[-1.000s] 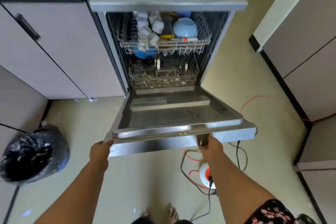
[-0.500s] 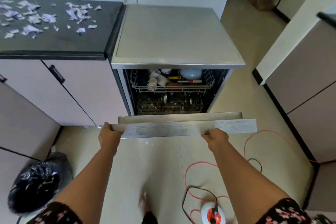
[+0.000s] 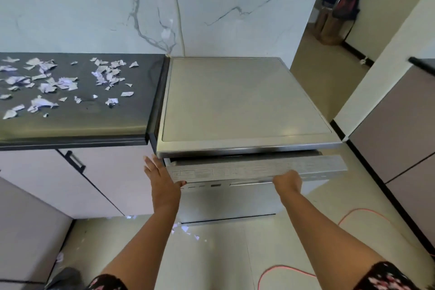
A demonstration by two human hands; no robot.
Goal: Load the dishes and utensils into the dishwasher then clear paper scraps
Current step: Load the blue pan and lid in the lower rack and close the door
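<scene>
While door point(image 3: 256, 169) sits ajar, narrow gap at top: L hand point(image 3: 162, 179) flat on its left edge, fingers point(image 3: 150, 163) spread wide; R hand point(image 3: 287, 181) at top lip, fingers hidden, can't tell. Risk: fingertips pinched if slammed; uneven push, no latch. Brushed-steel dishwasher point(image 3: 235, 101) boxy, smooth. Crumpled paper scraps point(image 3: 58, 82) on matte dark counter point(image 3: 131, 122) beside; few on floor point(image 3: 211, 254).

paper scraps point(image 3: 58, 82) on counter point(image 3: 94, 125) — dishwasher point(image 3: 235, 101) right

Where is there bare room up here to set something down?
The dishwasher top is bare, bordered by the marble wall behind and the dark counter on its left. The counter's front strip along its edge is free too. Its middle and back are crowded with paper scraps.
</scene>
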